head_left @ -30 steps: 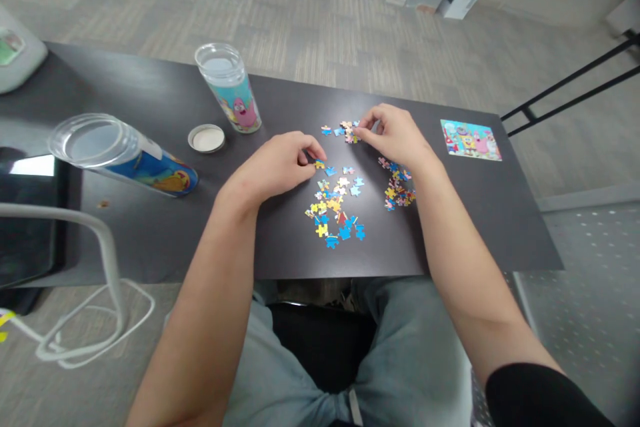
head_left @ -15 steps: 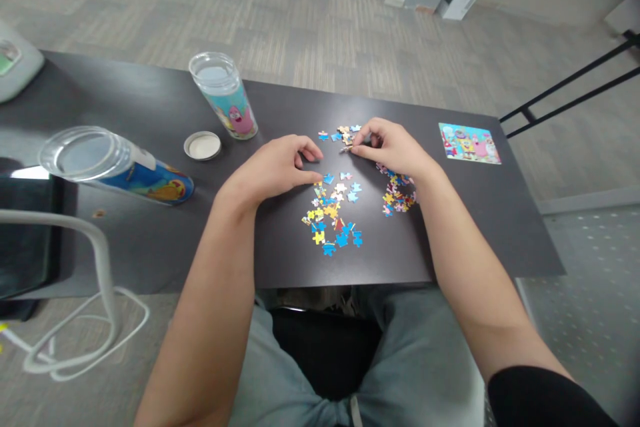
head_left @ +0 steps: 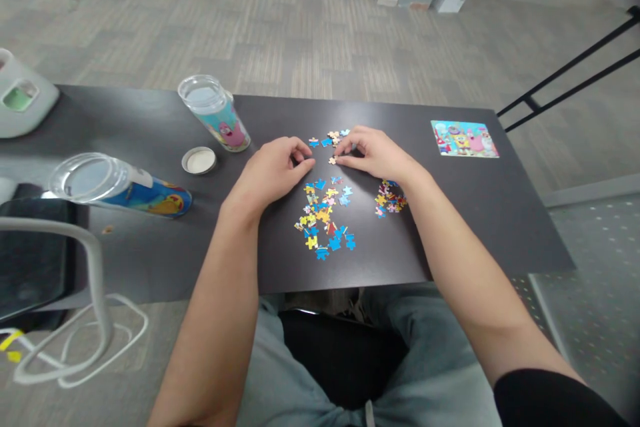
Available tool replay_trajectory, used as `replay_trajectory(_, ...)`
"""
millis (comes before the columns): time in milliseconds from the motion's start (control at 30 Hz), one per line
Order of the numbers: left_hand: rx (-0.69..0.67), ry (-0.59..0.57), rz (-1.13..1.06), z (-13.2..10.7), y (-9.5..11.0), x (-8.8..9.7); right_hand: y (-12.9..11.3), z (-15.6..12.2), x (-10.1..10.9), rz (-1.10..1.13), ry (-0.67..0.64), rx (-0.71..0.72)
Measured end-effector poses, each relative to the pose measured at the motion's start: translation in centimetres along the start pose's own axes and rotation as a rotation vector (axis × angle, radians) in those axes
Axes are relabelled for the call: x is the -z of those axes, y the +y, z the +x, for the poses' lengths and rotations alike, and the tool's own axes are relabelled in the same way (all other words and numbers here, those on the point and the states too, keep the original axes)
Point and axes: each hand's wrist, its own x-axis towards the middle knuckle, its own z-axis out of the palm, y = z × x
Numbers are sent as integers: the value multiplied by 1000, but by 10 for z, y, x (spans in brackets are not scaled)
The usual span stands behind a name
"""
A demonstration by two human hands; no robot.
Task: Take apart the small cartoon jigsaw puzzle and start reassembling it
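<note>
Between the thumb and fingers of my right hand (head_left: 373,153) is a small pale jigsaw puzzle piece (head_left: 333,160), at the tabletop. My left hand (head_left: 283,167) hovers opposite, thumb and fingers apart, holding nothing. Just beyond the hands lies a row of blue and tan puzzle pieces (head_left: 327,142), partly covered by the right fingers. Nearer me, a loose scatter of blue, yellow and orange puzzle pieces (head_left: 324,215) spreads below the left thumb. Another multicoloured pile of puzzle pieces (head_left: 387,199) sits beside my right wrist, partly hidden by the forearm.
A picture card (head_left: 465,139) lies at the right of the dark table (head_left: 490,227). To the left are two clear-topped cylinder tubes, one pink and blue (head_left: 220,117), one dark blue (head_left: 145,188), and a round lid (head_left: 199,161). A white cable (head_left: 103,280) hangs at the lower left.
The whole view has shifted slightly. My right hand has brought the puzzle piece a little nearer me, and it now shows flatter. My left thumb has come away from the blue piece.
</note>
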Motion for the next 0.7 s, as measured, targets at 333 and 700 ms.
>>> replay_trajectory(333, -70, 105, 120, 2, -5, -7, 19, -10, 34, -33, 110, -182)
replay_trajectory(700, -108, 22, 230, 1, -1, -9, 28, -10, 30, -126, 56, -78)
